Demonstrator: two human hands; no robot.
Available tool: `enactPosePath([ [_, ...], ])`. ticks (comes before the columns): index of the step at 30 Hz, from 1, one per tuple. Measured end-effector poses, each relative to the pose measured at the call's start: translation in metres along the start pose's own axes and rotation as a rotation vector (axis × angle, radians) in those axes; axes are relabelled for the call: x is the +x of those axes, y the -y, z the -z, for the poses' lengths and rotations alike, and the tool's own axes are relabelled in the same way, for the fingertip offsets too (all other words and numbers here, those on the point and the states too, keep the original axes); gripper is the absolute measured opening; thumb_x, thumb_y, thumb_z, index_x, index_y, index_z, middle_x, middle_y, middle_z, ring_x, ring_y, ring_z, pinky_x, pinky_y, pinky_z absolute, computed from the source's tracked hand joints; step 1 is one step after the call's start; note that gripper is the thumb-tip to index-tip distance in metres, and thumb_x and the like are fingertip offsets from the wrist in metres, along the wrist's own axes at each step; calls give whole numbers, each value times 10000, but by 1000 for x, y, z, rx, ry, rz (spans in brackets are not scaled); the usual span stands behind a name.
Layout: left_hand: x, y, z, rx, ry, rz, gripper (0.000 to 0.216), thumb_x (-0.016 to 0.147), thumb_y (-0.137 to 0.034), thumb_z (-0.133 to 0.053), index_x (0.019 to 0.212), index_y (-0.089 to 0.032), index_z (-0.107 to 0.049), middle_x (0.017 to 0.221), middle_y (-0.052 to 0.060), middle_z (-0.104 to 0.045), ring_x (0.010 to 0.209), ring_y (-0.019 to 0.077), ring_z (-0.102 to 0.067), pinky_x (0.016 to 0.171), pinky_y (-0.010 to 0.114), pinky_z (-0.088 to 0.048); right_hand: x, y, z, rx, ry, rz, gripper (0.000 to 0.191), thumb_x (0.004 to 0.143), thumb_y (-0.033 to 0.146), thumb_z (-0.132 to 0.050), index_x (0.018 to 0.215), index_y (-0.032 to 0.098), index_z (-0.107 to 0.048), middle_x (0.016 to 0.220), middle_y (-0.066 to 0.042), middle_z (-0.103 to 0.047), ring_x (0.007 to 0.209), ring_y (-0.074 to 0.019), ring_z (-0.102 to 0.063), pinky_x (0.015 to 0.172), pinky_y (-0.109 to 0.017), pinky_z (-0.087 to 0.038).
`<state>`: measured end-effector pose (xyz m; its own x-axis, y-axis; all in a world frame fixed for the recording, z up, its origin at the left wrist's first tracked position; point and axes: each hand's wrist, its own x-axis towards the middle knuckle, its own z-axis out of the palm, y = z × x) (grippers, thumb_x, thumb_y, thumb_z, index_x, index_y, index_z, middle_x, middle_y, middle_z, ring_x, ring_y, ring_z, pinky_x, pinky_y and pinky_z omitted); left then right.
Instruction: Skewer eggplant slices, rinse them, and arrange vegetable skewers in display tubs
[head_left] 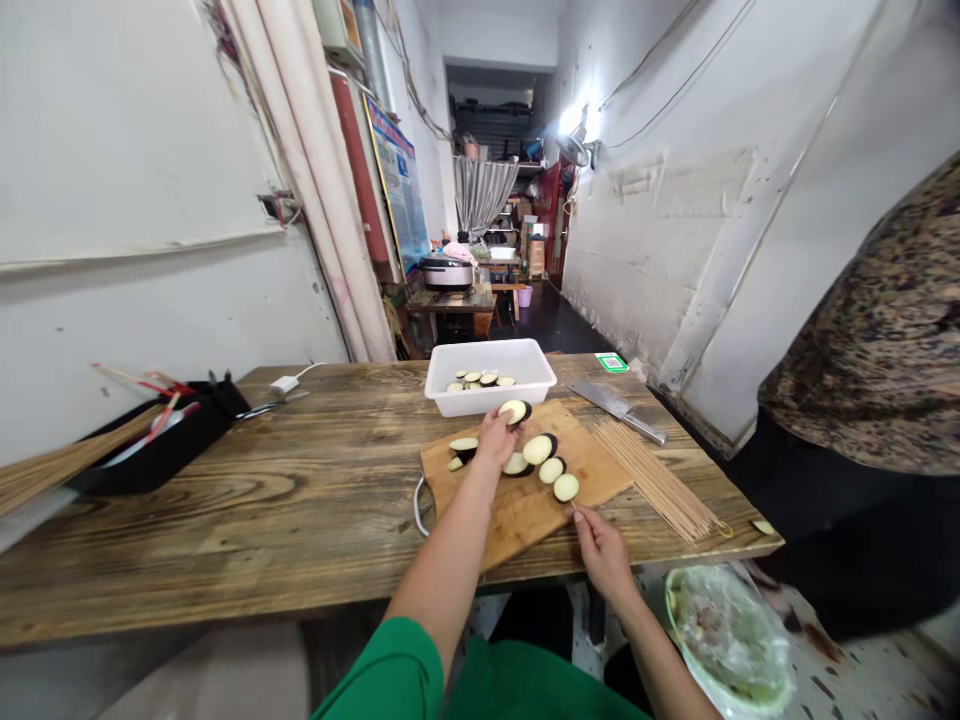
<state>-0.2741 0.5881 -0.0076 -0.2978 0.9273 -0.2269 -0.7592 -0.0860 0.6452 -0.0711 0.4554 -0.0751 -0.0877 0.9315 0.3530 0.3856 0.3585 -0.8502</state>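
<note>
My left hand [495, 440] is closed on an eggplant slice [513, 411], pale inside with dark skin, held up near the far edge of the wooden cutting board [517, 515]. A thin wooden skewer [574, 505] is pinched in my right hand [602, 550] at the board's near right edge. An eggplant slice [566, 487] sits at the skewer's near end. Two further slices [551, 469] line up beyond it; the skewer's far part is hidden. More eggplant pieces [463, 446] lie on the board around my left wrist.
A white tub [491, 398] with several eggplant slices stands behind the board. A cleaver [619, 408] and a bundle of skewers [660, 480] lie to the right. A black holder [165, 440] is at left. Below right is a lined bin [727, 630]; a person [877, 350] stands beside the table.
</note>
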Motion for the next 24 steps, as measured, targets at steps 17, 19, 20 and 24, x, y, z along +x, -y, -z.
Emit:
enactPosePath([
  [17, -3, -3, 4, -36, 60, 48, 202, 792, -124, -696, 942, -172, -569, 921, 72, -678, 761, 161, -644, 635, 278, -531, 0, 1, 2, 15, 3, 26, 451, 933, 497, -418, 956, 166, -723, 973, -124, -750, 875, -242, -708, 778, -329, -552],
  [19, -3, -3, 5, -29, 52, 63, 189, 820, -130, -658, 985, -180, -579, 921, 69, -683, 699, 143, -631, 601, 266, -526, 0, 1, 2, 15, 6, 32, 452, 932, 495, -416, 946, 165, -725, 967, -124, -751, 871, -244, -708, 770, -326, -552],
  [20, -3, -4, 5, -30, 67, 78, 186, 834, -137, -637, 1005, -182, -579, 917, 71, -684, 687, 145, -633, 595, 270, -529, 0, 2, 2, 15, 10, 34, 451, 933, 493, -415, 945, 166, -725, 966, -124, -751, 873, -244, -709, 767, -325, -552],
  [24, -8, -8, 3, -97, 158, 161, 267, 835, -99, -569, 1087, -186, -545, 946, 95, -678, 854, 237, -688, 722, 402, -583, 0, 1, 1, 14, 21, 32, 452, 934, 493, -411, 953, 166, -723, 963, -125, -750, 865, -247, -710, 764, -327, -551],
])
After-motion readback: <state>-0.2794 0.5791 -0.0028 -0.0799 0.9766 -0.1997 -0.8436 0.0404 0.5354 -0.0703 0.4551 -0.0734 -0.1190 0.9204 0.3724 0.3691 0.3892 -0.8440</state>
